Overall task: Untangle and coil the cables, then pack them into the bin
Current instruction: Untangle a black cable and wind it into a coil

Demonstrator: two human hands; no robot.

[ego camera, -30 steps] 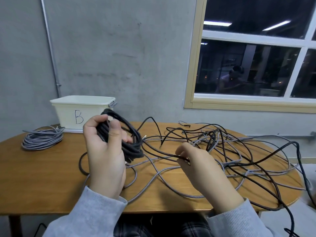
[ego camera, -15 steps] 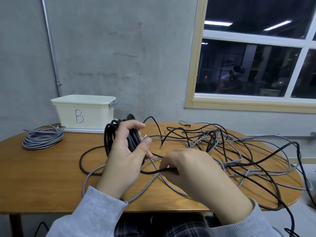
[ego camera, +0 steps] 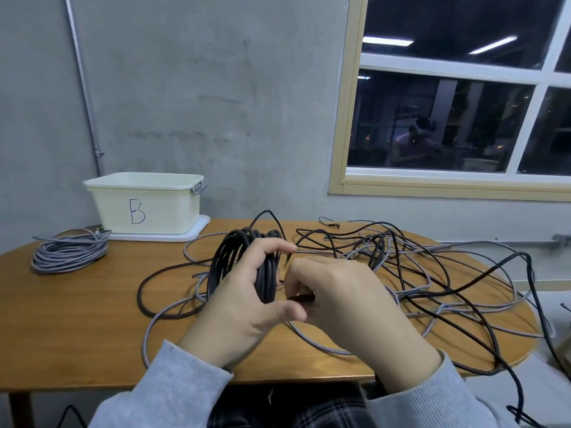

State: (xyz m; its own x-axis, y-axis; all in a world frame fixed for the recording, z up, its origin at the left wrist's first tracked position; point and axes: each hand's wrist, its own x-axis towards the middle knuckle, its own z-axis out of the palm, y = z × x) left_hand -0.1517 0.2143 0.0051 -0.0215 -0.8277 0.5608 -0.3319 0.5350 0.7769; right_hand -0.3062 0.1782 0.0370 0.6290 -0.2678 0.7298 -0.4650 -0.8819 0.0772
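Note:
My left hand [ego camera: 244, 299] grips a coil of black cable [ego camera: 230, 261] held upright above the wooden table [ego camera: 77, 319]. Right beside it, my right hand [ego camera: 346, 301] pinches the loose strand of the same black cable [ego camera: 301, 297] near my left thumb. A tangle of black and grey braided cables [ego camera: 401, 273] spreads over the table's right half. A finished grey coil [ego camera: 69, 254] lies at the far left. The cream bin marked B [ego camera: 145, 205] stands at the back left on a white lid.
A black cable loop [ego camera: 145, 291] and a grey braided cable [ego camera: 148, 335] lie in front of my left hand. Black cables hang off the table's right edge [ego camera: 531, 288]. A concrete wall and a window lie behind the table.
My left hand turned the black coil from flat to upright. My right hand moved left with the loose strand, up against my left thumb.

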